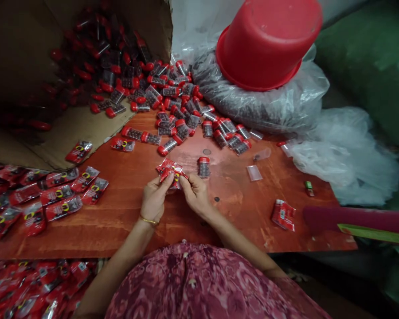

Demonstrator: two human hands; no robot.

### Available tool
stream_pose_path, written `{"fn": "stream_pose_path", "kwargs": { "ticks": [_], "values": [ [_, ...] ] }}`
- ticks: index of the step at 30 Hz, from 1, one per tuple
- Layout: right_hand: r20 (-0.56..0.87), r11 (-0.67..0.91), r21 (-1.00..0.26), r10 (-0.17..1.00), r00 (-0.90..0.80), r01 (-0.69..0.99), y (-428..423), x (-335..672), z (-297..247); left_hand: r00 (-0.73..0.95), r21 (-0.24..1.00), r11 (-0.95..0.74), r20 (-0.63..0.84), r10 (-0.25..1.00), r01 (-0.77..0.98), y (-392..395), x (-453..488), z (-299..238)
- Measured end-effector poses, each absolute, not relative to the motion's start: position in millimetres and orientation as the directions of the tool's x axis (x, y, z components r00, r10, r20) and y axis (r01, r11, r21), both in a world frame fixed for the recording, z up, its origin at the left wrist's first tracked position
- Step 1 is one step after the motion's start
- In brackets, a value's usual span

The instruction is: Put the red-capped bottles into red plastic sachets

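Note:
Both hands meet over the middle of the reddish wooden table (119,221). My left hand (154,197), with a thin gold bangle at the wrist, and my right hand (195,192) pinch a small stack of red printed wrappers (169,170) between fingertips. One small clear bottle with a red cap (203,167) stands upright just beyond my right hand. A heap of the same red-capped bottles (173,110) lies further back, spilling from an open cardboard box (36,88).
Filled red packets lie in rows at the left (46,199) and below the table edge (36,288). An upturned red bucket (269,42) sits on a plastic bag of dark beads (252,102). More red wrappers (283,215) lie at right, near crumpled plastic (346,155).

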State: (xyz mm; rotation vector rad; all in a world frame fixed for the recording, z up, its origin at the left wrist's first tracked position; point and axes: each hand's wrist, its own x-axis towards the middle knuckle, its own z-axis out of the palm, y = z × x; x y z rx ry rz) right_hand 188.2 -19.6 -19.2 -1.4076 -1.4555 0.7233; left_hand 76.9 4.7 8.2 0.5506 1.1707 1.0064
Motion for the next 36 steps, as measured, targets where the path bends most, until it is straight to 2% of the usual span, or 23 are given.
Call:
{"fn": "stream_pose_path", "kwargs": {
  "ticks": [2, 5, 7, 9, 11, 13, 15, 17, 19, 26, 29, 32, 36],
  "values": [
    [0.179, 0.080, -0.827, 0.976, 0.126, 0.556, -17.8, 201.5, -15.2, 0.016, 0.793, 0.472, -0.506, 0.863, -0.384, 7.2, 77.3, 7.2],
    [0.150, -0.176, -0.594, 0.935, 0.323, 0.785, -11.8, 225.9, -16.3, -0.006, 0.766, 0.489, -0.540, 0.842, -0.417, 10.2, 78.0, 7.0],
    [0.161, -0.295, -0.449, 0.902, 0.401, 0.844, -8.2, 238.9, -23.4, 0.021, 0.736, 0.518, -0.567, 0.824, -0.436, 11.9, 80.0, 7.8],
    [0.169, -0.311, -0.389, 0.901, 0.399, 0.867, -7.4, 246.8, -32.6, 0.067, 0.698, 0.553, -0.593, 0.803, -0.455, 13.5, 82.6, 8.5],
    [0.174, -0.257, -0.441, 0.915, 0.363, 0.860, -10.5, 250.4, -39.4, 0.102, 0.667, 0.578, -0.610, 0.786, -0.469, 15.0, 84.2, 8.9],
    [0.152, -0.176, -0.617, 0.929, 0.336, 0.767, -17.7, 251.5, -39.9, 0.115, 0.655, 0.586, -0.615, 0.780, -0.477, 16.2, 83.9, 9.1],
    [0.078, -0.105, -0.839, 0.947, 0.310, 0.534, -27.7, 251.5, -32.9, 0.116, 0.652, 0.589, -0.618, 0.778, -0.478, 16.5, 82.5, 9.3],
    [-0.014, -0.085, -0.958, 0.968, 0.251, 0.272, -38.3, 250.9, -20.2, 0.119, 0.657, 0.589, -0.614, 0.780, -0.470, 15.8, 81.2, 9.7],
    [-0.045, -0.075, -0.985, 0.981, 0.187, 0.158, -46.8, 249.8, -6.3, 0.121, 0.678, 0.580, -0.597, 0.793, -0.452, 14.0, 81.2, 10.1],
    [0.007, -0.028, -0.959, 0.992, 0.123, 0.282, -49.4, 242.3, 9.3, 0.107, 0.855, 0.412, -0.399, 0.911, -0.316, 6.9, 81.6, 4.3],
    [-0.011, -0.044, -0.966, 0.991, 0.132, 0.253, -47.1, 236.4, 8.1, 0.102, 0.919, 0.327, -0.312, 0.945, -0.220, 6.4, 78.3, 1.3],
    [-0.033, -0.056, -0.985, 0.990, 0.135, 0.164, -47.3, 228.5, 7.5, 0.093, 0.935, 0.296, -0.283, 0.955, -0.195, 6.4, 78.8, 0.5],
    [-0.081, -0.090, -0.995, 0.983, 0.166, 0.045, -47.7, 217.6, 2.6, 0.107, 0.878, 0.352, -0.336, 0.936, -0.324, 3.9, 88.1, -0.4]
  ]
}}
